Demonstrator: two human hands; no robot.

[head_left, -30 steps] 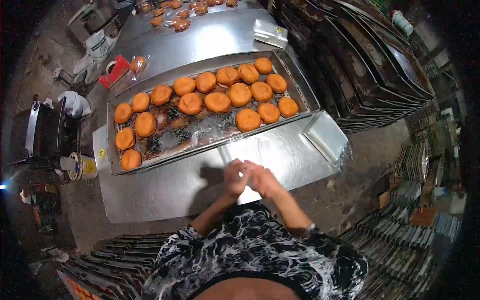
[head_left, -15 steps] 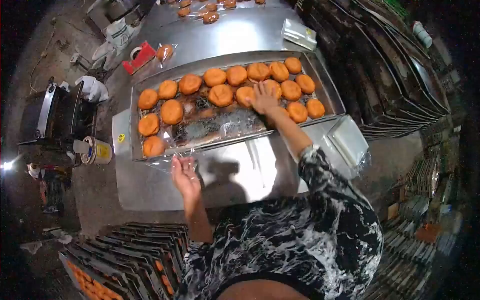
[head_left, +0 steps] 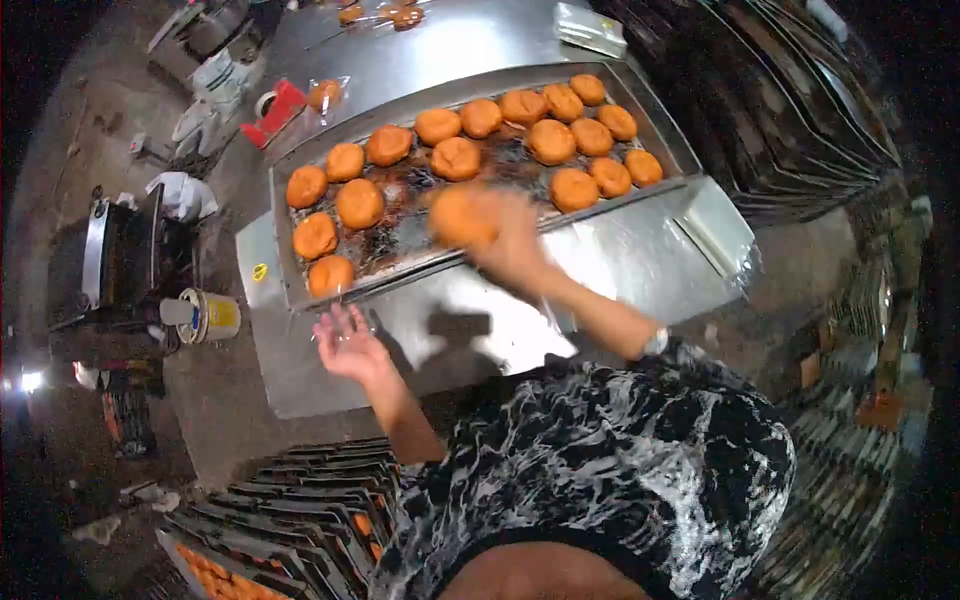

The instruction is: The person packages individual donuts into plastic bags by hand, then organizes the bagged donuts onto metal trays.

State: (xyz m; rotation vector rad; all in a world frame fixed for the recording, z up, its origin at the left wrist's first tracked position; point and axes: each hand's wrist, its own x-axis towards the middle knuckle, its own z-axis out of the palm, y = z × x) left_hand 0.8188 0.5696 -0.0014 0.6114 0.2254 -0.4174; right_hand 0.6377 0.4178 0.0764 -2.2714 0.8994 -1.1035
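A wide metal tray (head_left: 290, 232) holds several round orange-brown buns (head_left: 360, 204). Over the tray's front part, my right hand (head_left: 512, 238) grips one bun (head_left: 462, 216), lifted and blurred by motion. My left hand (head_left: 350, 342) is palm up with fingers spread, just in front of the tray's left front corner. Something thin and clear, like plastic film, shows faintly at its fingers; whether they hold it is unclear. Behind the tray's left part, another bun (head_left: 324, 95) lies in clear film.
The tray sits on a metal table (head_left: 300, 378). A red tape dispenser (head_left: 273, 115) is at its back left. Stacks of clear bags lie at the back (head_left: 590, 30) and right (head_left: 712, 228). Dark trays (head_left: 790, 130) stand at right, more at lower left. A bucket (head_left: 212, 316) is at left.
My right hand has picked up a bun from the middle row and moved it toward the front left. My left hand has opened wider. The whole view has shifted and tilted slightly.
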